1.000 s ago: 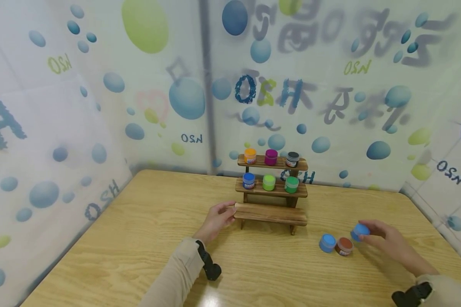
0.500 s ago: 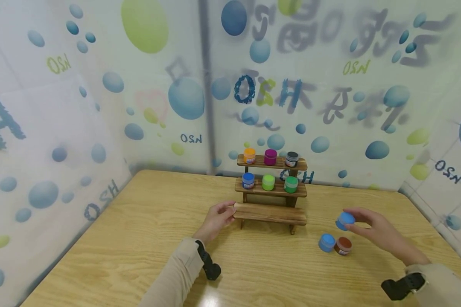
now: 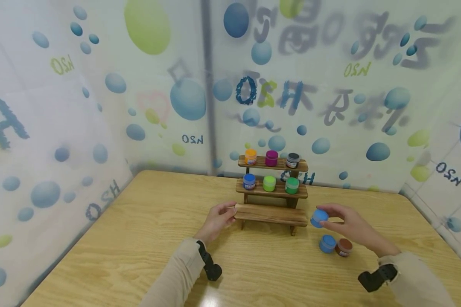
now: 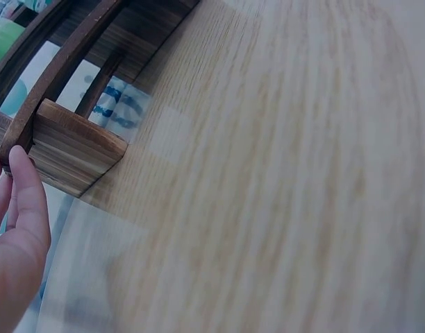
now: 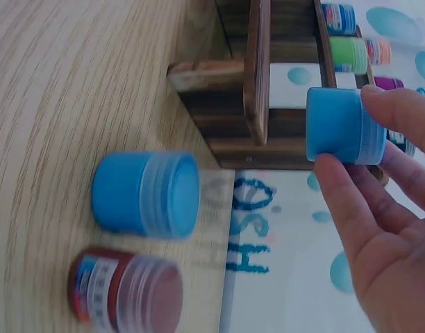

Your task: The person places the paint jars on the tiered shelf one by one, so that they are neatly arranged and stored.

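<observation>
A three-tier wooden display stand (image 3: 270, 213) stands on the table, its lowest tier bare. My left hand (image 3: 217, 221) pinches the left end of that lowest tier between thumb and fingers, as the left wrist view also shows. Just off the stand's right end, my right hand (image 3: 345, 222) holds a light-blue paint jar (image 5: 335, 126) in the air, gripped by thumb and fingers. Below it on the table, a second light-blue jar (image 3: 328, 244) stands beside a brown jar (image 3: 344, 247). On the middle tier are a blue jar (image 3: 249, 181), a lime jar (image 3: 269, 183) and a green jar (image 3: 292, 185).
The top tier bears an orange jar (image 3: 250, 157), a purple jar (image 3: 271, 158) and a black jar (image 3: 293, 160). Behind the wooden table (image 3: 146, 221) hangs a white curtain (image 3: 157, 76) with blue and green dots, enclosing the sides too.
My right hand has lifted the light-blue jar and carried it leftward, past the two jars on the table, to near the stand's right end. The left hand has stayed put.
</observation>
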Action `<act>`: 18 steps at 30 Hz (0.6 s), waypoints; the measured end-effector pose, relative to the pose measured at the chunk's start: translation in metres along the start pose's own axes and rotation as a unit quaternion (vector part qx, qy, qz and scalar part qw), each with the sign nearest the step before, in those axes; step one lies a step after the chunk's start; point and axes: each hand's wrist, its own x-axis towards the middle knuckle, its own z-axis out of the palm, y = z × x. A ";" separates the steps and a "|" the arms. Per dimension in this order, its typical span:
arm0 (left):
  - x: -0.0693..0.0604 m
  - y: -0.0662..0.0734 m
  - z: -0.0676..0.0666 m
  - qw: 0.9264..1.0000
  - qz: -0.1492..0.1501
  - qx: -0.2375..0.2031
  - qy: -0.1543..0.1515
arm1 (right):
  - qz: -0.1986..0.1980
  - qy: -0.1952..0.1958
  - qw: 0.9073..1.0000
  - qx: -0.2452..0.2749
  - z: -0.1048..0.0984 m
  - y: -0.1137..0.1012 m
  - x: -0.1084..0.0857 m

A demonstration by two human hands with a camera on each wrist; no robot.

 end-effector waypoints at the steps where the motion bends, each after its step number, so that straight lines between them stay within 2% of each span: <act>1: -0.002 0.002 0.001 1.000 0.001 0.001 0.000 | -0.006 -0.004 1.000 0.005 0.002 -0.001 0.002; 6: -0.008 0.007 0.003 1.000 0.003 0.004 0.005 | -0.024 -0.016 1.000 0.007 0.013 -0.007 0.013; 10: -0.008 0.007 0.003 1.000 0.000 0.002 0.008 | -0.035 -0.022 0.999 0.007 0.023 -0.012 0.022; 18: -0.006 0.007 0.004 1.000 -0.002 0.003 0.009 | -0.067 -0.039 0.996 0.037 0.044 -0.020 0.043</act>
